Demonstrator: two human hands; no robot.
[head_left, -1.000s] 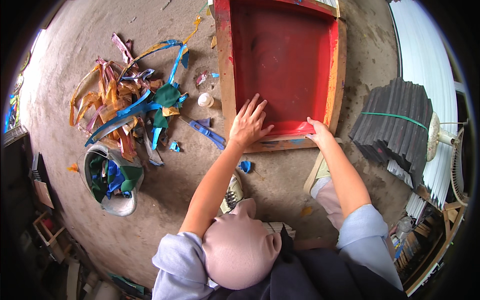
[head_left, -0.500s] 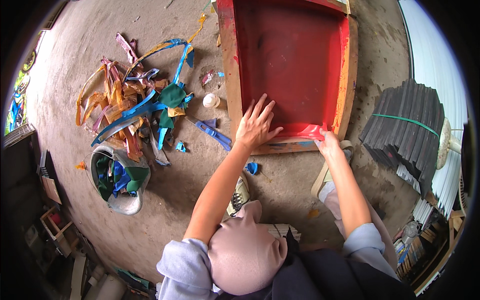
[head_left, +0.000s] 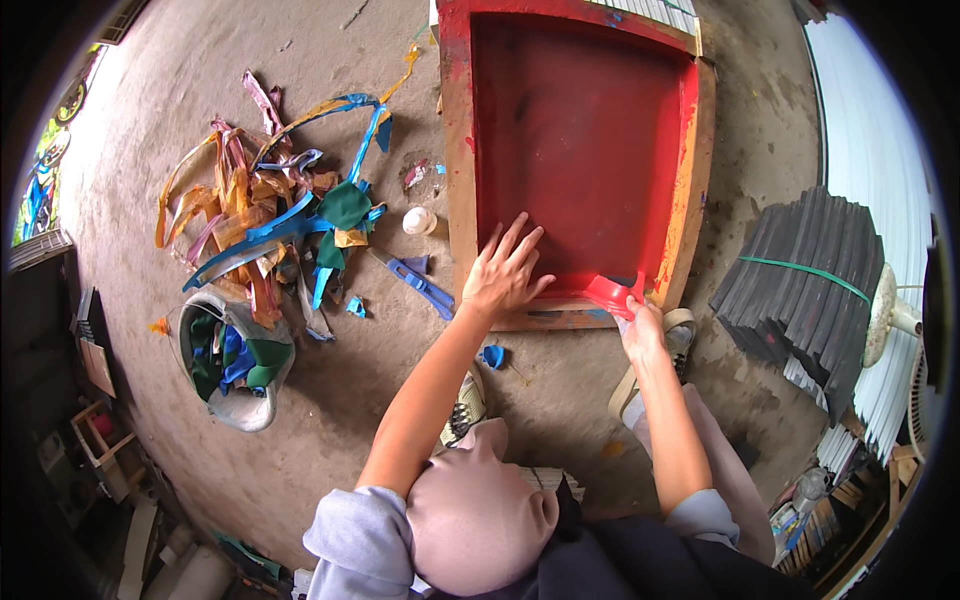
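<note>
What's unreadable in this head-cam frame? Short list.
- Frame: far edge cut off by the picture's top.
- Left hand: palm flat on the frame, so anything under it is hidden.
- Right hand: fingers wrapped round the red strip, so the grip is hidden.
- Bucket: scraps cover its inside.
- Dark stack: material too bent by the fisheye rim to tell.

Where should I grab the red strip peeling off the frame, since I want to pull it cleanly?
Grip the lifted red strip at its free curled end by the frame's near corner, from the near side. That end stands off the wood; the right hand already pinches there.
</note>
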